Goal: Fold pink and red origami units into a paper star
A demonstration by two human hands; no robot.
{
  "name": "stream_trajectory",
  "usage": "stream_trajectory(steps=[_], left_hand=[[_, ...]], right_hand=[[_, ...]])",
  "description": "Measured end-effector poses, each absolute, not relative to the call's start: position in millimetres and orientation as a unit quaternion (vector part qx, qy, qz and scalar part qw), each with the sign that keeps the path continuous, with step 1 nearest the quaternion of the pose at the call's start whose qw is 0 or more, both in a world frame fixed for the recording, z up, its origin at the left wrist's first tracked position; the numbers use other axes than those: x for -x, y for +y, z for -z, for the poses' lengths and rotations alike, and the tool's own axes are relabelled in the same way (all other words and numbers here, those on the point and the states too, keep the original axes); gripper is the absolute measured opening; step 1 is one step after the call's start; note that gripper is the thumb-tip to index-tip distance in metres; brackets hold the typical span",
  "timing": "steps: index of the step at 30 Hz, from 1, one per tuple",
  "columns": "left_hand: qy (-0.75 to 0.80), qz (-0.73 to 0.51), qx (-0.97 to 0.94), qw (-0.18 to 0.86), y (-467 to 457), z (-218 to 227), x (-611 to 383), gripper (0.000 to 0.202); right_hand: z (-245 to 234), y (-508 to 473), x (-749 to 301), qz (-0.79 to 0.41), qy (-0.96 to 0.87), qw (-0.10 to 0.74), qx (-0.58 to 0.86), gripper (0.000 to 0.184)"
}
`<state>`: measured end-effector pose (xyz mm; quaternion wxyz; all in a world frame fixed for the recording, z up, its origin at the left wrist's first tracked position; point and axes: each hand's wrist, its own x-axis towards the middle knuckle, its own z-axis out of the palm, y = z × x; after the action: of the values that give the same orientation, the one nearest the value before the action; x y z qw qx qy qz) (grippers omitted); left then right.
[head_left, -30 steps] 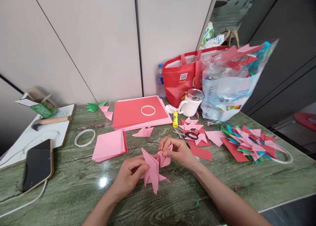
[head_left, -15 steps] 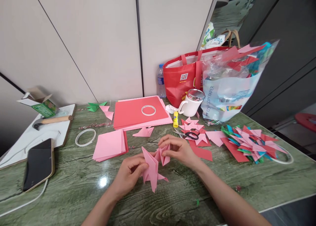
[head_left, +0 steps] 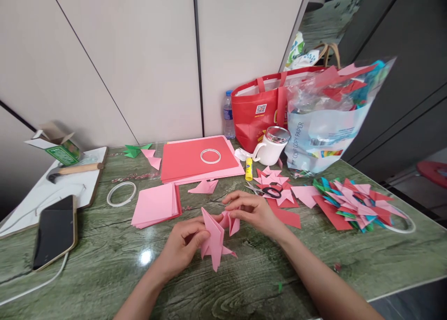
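Note:
Pink folded paper (head_left: 213, 238) with pointed ends is held over the table in front of me. My left hand (head_left: 186, 243) pinches its left side, thumb in front and fingers behind. On the upper right part, my right hand (head_left: 253, 212) grips a smaller pink fold, its fingertips partly hiding the paper. Left of my hands lies a stack of pink paper squares (head_left: 153, 206) with red ones under it. Just beyond them is a loose pink folded piece (head_left: 203, 187). Scissors (head_left: 270, 191) with black handles rest on pink and red folded pieces near my right hand.
Red sheets (head_left: 185, 159) with a tape roll (head_left: 210, 156) lie at the back. A glue stick (head_left: 248, 169), white mug (head_left: 274, 147) and red bag (head_left: 251, 115) stand to the right. A pile of folded paper (head_left: 359, 201) sits far right, a phone (head_left: 56, 231) and hammer (head_left: 78, 170) at left.
Almost nothing differs. Both hands keep hold of the pink folded paper, and its lower tips have shifted very slightly.

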<state>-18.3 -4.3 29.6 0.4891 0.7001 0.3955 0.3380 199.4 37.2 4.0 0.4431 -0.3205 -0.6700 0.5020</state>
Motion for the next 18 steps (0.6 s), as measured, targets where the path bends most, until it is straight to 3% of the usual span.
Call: stream_trajectory(steps=[7,13,18], left_hand=[[0.397,-0.335,-0.695,0.498,-3.9,-29.1,19.9,0.032],[0.400,-0.327,-0.705,0.487,-4.4,-30.1,19.4,0.032],[0.407,-0.326,-0.710,0.473,-6.0,-29.1,16.0,0.033]], right_hand=[[-9.0,35.7,-200.4,-0.479,-0.689,0.432,0.330,0.010],[-11.6,34.0,-199.4,-0.527,-0.677,0.379,0.348,0.016],[1.7,35.4,-192.2,-0.487,-0.630,0.440,0.415,0.014]])
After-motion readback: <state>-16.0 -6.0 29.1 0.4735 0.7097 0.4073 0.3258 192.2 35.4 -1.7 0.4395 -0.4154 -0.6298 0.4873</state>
